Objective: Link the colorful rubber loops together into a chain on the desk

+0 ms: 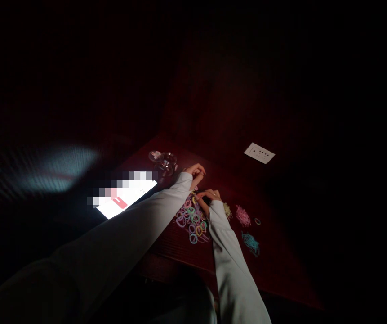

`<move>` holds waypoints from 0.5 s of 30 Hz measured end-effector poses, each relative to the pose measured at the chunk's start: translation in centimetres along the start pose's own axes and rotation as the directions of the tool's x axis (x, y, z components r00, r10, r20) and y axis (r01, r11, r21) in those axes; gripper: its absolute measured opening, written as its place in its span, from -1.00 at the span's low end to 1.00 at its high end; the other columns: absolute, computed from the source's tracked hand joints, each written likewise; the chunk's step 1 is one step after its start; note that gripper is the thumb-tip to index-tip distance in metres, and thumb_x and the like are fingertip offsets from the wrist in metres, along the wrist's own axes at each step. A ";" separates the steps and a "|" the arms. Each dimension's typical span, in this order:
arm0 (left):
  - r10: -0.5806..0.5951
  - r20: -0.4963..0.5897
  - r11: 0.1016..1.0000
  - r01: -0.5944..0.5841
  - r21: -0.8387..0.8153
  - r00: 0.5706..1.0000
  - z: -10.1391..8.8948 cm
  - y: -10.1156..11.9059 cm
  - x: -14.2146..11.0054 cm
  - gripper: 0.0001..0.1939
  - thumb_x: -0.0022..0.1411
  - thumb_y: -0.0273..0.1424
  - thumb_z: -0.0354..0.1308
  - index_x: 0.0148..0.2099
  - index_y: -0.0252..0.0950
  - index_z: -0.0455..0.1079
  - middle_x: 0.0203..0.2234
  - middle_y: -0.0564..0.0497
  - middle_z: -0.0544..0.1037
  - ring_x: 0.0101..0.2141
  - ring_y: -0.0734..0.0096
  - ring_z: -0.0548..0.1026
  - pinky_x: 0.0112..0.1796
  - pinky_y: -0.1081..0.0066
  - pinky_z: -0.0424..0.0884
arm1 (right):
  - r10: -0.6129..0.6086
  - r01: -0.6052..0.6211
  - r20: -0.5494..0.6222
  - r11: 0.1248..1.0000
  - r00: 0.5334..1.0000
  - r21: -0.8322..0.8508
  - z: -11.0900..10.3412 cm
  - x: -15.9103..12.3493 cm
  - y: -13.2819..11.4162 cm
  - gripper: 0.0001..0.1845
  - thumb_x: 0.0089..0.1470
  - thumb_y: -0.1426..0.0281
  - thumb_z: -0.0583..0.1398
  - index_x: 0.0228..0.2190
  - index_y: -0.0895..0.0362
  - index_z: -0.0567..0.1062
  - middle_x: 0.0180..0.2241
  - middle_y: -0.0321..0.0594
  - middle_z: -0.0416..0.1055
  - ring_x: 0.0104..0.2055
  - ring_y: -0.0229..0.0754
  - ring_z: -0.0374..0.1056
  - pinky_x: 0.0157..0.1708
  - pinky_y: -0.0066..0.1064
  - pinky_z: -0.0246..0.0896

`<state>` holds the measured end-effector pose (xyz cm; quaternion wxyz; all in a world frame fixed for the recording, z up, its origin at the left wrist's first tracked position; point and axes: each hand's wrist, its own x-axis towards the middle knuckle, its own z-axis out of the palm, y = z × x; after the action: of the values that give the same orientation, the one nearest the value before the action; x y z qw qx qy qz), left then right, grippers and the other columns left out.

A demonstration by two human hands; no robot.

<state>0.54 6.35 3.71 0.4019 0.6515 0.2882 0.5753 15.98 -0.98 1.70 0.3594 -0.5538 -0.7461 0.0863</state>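
Note:
The scene is very dark. My left hand (196, 173) reaches out of a pale sleeve, fingers curled, over the far edge of a heap of small coloured elastic rings (191, 219) on a dark red table (281, 261). My right hand (207, 196) lies close to it, fingers bent and pressed together just above the heap. What either hand holds is too small to make out. To the right lie a yellowish pile (227, 209), a pink pile (242, 215), a single ring (257, 221) and a blue pile (251, 243).
A lit phone screen (126, 198) lies to the left of my left arm. A clear glass dish (166, 163) and a small round object (154, 155) stand behind the hands. A white wall plate (259, 153) sits on the dark wall at the right.

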 end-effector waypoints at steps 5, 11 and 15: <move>-0.040 0.099 0.998 0.044 -0.041 0.994 0.1 -0.5 0.0 -0.92 0.24 -0.41 0.08 -0.25 -0.27 0.39 -0.65 0.21 0.35 -0.61 0.58 0.27 -0.49 0.57 0.19 | 0.058 -0.055 -0.077 0.998 0.995 0.041 -0.3 0.0 -0.6 -0.66 0.18 0.08 0.22 -0.44 0.04 0.60 -0.38 -0.20 0.53 -0.21 -0.07 0.32 -0.12 -0.24 0.20; -0.074 0.144 0.992 0.087 -0.087 0.987 0.9 -1.4 0.1 -0.86 0.31 -0.32 0.07 -0.22 -0.25 0.41 -0.62 0.20 0.40 -0.59 0.59 0.33 -0.46 0.58 0.27 | 0.111 -0.088 -0.170 0.986 0.979 0.141 -0.3 0.3 -0.4 -0.62 0.12 0.00 0.24 -0.46 0.03 0.58 -0.43 -0.23 0.50 -0.28 -0.08 0.31 -0.21 -0.27 0.19; -0.118 0.131 0.992 0.123 -0.033 0.984 1.5 -1.8 -0.2 -0.60 0.40 -0.14 -0.03 -0.37 -0.25 0.44 -0.65 0.14 0.39 -0.58 0.52 0.35 -0.49 0.53 0.26 | 0.154 -0.104 -0.247 0.973 0.957 0.204 -0.3 0.6 0.2 -0.60 0.09 -0.04 0.23 -0.46 0.02 0.57 -0.44 -0.23 0.49 -0.32 -0.09 0.30 -0.23 -0.26 0.20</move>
<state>2.15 6.80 2.04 0.4672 0.6602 0.2886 0.5125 16.25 -0.46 2.02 0.4993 -0.5713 -0.6427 0.1064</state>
